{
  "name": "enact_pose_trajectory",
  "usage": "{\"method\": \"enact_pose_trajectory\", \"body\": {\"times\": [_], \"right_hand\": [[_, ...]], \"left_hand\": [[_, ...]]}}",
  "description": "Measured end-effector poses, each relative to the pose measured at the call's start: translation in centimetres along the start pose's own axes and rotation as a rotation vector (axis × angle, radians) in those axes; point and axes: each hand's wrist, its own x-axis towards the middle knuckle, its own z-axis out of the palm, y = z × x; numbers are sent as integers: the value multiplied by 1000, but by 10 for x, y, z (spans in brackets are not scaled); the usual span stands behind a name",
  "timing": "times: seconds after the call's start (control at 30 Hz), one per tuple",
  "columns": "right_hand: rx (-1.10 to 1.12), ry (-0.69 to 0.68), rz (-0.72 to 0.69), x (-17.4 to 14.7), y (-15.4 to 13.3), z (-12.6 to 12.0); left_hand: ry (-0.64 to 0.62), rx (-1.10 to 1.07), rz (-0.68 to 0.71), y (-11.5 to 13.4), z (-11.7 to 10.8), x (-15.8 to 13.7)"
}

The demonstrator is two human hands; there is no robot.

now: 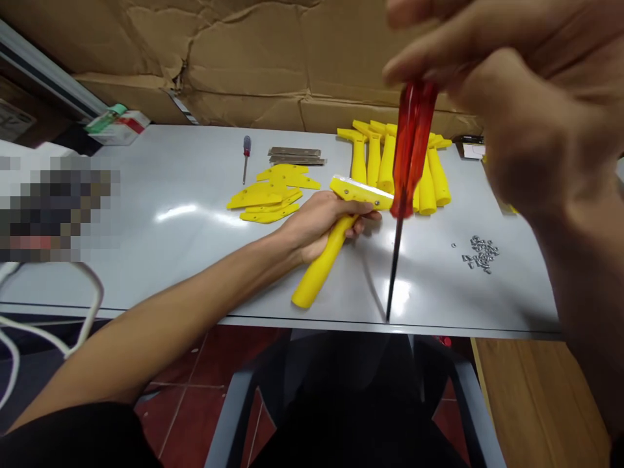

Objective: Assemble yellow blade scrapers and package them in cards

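My left hand is wrapped round a yellow scraper where its handle meets the head. Two screws and a strip of metal blade show on that head, and the handle slants down toward the table's front edge. High on the right, close to the camera, my right hand grips a screwdriver by the top of its red handle. Its dark shaft points down in front of the tabletop, apart from the scraper. To the right lies a heap of small screws.
Several yellow scraper bodies lie at the back right. Yellow cover plates, metal blades and a smaller screwdriver are left of centre. A cardboard sheet stands behind the table. White cables hang at left.
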Motion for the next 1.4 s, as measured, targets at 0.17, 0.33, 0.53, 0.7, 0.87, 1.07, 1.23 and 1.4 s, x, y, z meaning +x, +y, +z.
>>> {"method": "enact_pose_trajectory", "body": {"times": [0.17,0.33,0.53,0.7,0.87,1.07,1.23,1.4], "right_hand": [[-223,-362,64,-58,-41,12],[-24,-565,121,-200,-105,-5],[-156,-410,56,-270,-143,16],[45,-1154,194,-349,-194,92],[-5,-1357,160,-392,-205,137],[-3,-1536,187,-364,-216,136],[34,-1583,248,-349,-207,140],[77,-1551,235,-338,-197,133]], "left_hand": [[59,19,-45,2,-2,2],[50,88,-103,1,-1,1],[37,109,-121,4,-2,7],[2,88,-115,2,-8,10],[-18,55,-96,3,-14,10],[-80,99,-81,5,-14,7],[-117,138,-75,4,-15,7],[-138,158,-77,5,-16,8]]}}
